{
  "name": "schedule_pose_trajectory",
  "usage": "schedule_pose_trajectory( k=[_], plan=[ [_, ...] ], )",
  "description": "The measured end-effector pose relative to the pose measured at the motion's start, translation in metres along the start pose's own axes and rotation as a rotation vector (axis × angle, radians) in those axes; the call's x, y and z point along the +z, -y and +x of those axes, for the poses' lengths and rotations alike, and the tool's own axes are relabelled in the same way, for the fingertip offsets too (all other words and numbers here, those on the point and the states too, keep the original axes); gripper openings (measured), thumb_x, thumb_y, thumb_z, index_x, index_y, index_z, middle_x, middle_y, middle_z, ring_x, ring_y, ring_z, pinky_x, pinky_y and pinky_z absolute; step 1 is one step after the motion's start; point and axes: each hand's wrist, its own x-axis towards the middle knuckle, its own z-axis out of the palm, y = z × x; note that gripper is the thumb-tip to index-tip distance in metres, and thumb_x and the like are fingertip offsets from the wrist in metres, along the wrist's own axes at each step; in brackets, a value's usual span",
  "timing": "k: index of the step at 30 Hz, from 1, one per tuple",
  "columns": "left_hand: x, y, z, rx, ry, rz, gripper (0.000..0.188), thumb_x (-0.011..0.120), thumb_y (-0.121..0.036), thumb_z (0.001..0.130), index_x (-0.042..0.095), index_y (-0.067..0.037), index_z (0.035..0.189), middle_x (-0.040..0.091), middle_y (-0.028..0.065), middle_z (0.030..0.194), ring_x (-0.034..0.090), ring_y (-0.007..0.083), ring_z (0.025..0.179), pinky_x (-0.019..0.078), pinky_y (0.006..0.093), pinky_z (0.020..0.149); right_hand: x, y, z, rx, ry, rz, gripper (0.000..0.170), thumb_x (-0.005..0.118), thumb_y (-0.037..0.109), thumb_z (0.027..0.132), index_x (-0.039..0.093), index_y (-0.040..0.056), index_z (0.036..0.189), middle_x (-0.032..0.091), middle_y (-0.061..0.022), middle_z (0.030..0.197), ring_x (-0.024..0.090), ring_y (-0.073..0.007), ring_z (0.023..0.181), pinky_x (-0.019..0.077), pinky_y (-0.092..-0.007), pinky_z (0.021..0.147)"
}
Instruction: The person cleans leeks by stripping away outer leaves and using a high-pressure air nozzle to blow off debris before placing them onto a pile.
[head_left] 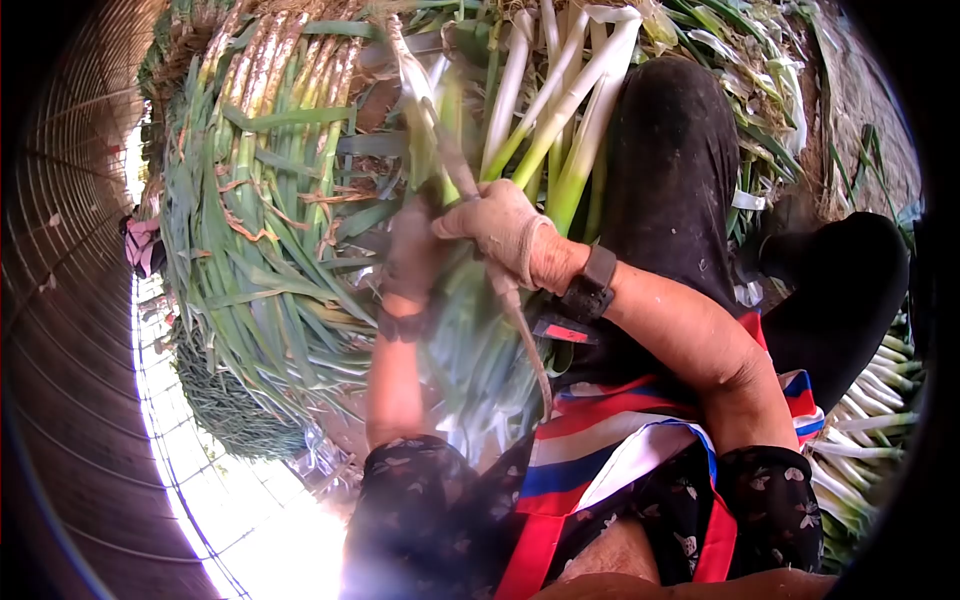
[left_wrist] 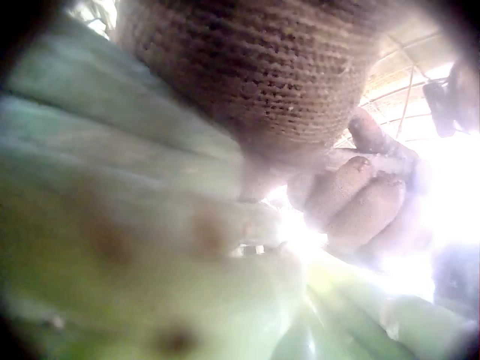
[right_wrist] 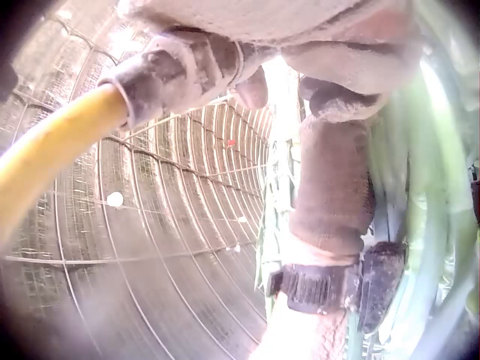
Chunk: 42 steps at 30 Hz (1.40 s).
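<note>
My left hand point(head_left: 410, 250), in a knit glove and blurred, grips green onions point(head_left: 452, 120). Their pale stalks point away from me, and the green leaves hang below toward my lap. In the left wrist view those leaves point(left_wrist: 112, 225) fill the lower left beside the glove. My right hand point(head_left: 500, 225), in a dirty pale glove, curls round the metal fitting point(right_wrist: 180, 75) of a yellow hose point(right_wrist: 60, 154). That hose trails down toward my lap in the head view. Both hands are close together, right beside the stalks.
A large pile of green onions point(head_left: 290, 200) with roots on lies at left. White peeled stalks point(head_left: 600, 80) lean by my dark-trousered knee point(head_left: 680, 160). More peeled ones point(head_left: 860, 430) lie at right. Curved wire-ribbed sheeting point(head_left: 70, 250) rises at far left.
</note>
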Motion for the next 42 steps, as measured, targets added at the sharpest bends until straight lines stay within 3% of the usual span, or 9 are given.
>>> schedule_pose_trajectory(
  k=[7, 11, 12, 16, 18, 23, 30, 33, 42],
  plan=[
    [-0.01, -0.027, -0.024, 0.052, 0.094, 0.023, 0.027, 0.062, -0.004, 0.082, 0.061, -0.001, 0.108, 0.065, 0.0205, 0.098, 0.063, 0.0388, 0.086, 0.0504, 0.0397, 0.073, -0.002, -0.016, 0.006, -0.344, -0.008, -0.122, 0.032, 0.073, 0.023, 0.076, 0.057, -0.0048, 0.074, 0.051, -0.0059, 0.056, 0.047, -0.0169, 0.035, 0.0378, -0.0325, 0.033],
    [-0.021, -0.041, -0.057, 0.035, 0.142, 0.395, 0.03, 0.061, -0.006, 0.085, 0.057, 0.001, 0.114, 0.064, 0.0223, 0.094, 0.063, 0.0401, 0.083, 0.0497, 0.0414, 0.07, -0.002, 0.008, 0.0, -0.021, -0.071, 0.045, 0.031, 0.07, 0.021, 0.078, 0.056, -0.0056, 0.073, 0.05, -0.0063, 0.055, 0.046, -0.0186, 0.03, 0.0357, -0.0342, 0.027],
    [-0.022, -0.044, -0.064, 0.012, 0.127, 0.327, 0.031, 0.061, -0.007, 0.085, 0.057, 0.002, 0.114, 0.064, 0.0225, 0.092, 0.062, 0.0406, 0.082, 0.0496, 0.0419, 0.069, -0.004, 0.012, 0.003, 0.064, -0.069, -0.107, 0.038, 0.075, 0.03, 0.078, 0.068, -0.0052, 0.088, 0.066, -0.0144, 0.075, 0.066, -0.0237, 0.066, 0.0523, -0.0343, 0.062],
    [-0.014, -0.052, -0.098, -0.072, 0.163, 0.317, 0.03, 0.064, -0.018, 0.084, 0.059, -0.002, 0.109, 0.064, 0.0188, 0.088, 0.063, 0.0367, 0.075, 0.0494, 0.0415, 0.064, -0.005, 0.01, 0.009, -0.123, -0.023, -0.474, 0.035, 0.072, 0.031, 0.082, 0.069, -0.0014, 0.094, 0.067, -0.0127, 0.074, 0.066, -0.0241, 0.064, 0.0539, -0.0355, 0.062],
    [-0.009, -0.06, -0.105, -0.087, 0.196, 0.362, 0.03, 0.066, -0.023, 0.082, 0.06, -0.006, 0.106, 0.064, 0.0171, 0.087, 0.063, 0.0347, 0.072, 0.0492, 0.0417, 0.063, 0.002, 0.02, 0.011, 0.168, -0.054, -0.274, 0.031, 0.069, 0.032, 0.086, 0.07, 0.003, 0.098, 0.067, -0.0126, 0.075, 0.067, -0.0261, 0.067, 0.0552, -0.0359, 0.064],
    [-0.006, -0.084, -0.122, -0.299, 0.284, 0.305, 0.034, 0.066, -0.023, 0.079, 0.058, -0.008, 0.108, 0.063, 0.0182, 0.087, 0.062, 0.0371, 0.076, 0.0484, 0.0459, 0.067, 0.003, 0.002, 0.033, -0.022, -0.015, -0.038, 0.032, 0.067, 0.02, 0.081, 0.05, -0.0068, 0.074, 0.048, -0.0078, 0.053, 0.044, -0.0208, 0.026, 0.0326, -0.0352, 0.025],
    [-0.003, -0.088, -0.147, -0.075, 0.269, 0.49, 0.038, 0.061, -0.024, 0.082, 0.055, -0.006, 0.115, 0.063, 0.0164, 0.092, 0.063, 0.0318, 0.079, 0.0467, 0.0485, 0.073, 0.02, 0.001, -0.02, 0.074, -0.103, 0.048, 0.027, 0.067, 0.018, 0.082, 0.049, 0.0001, 0.073, 0.047, -0.0048, 0.056, 0.042, -0.0166, 0.029, 0.0315, -0.0327, 0.027],
    [-0.004, -0.091, -0.159, -0.009, 0.243, 0.514, 0.046, 0.061, -0.024, 0.083, 0.051, -0.005, 0.124, 0.063, 0.0178, 0.098, 0.062, 0.0346, 0.083, 0.0469, 0.0481, 0.077, 0.023, -0.005, -0.042, 0.123, -0.116, 0.085, 0.028, 0.071, 0.02, 0.081, 0.061, -0.0068, 0.084, 0.061, -0.0119, 0.068, 0.056, -0.02, 0.049, 0.0451, -0.0364, 0.046],
    [-0.001, -0.095, -0.179, 0.085, 0.249, 0.583, 0.049, 0.064, -0.024, 0.084, 0.051, -0.005, 0.128, 0.058, 0.0153, 0.117, 0.063, 0.0305, 0.089, 0.0505, 0.0379, 0.074, 0.03, -0.03, -0.071, 0.051, -0.139, 0.269, 0.024, 0.068, 0.021, 0.082, 0.053, 0.0034, 0.078, 0.05, -0.0027, 0.061, 0.043, -0.013, 0.038, 0.0334, -0.0299, 0.031]
  ],
)
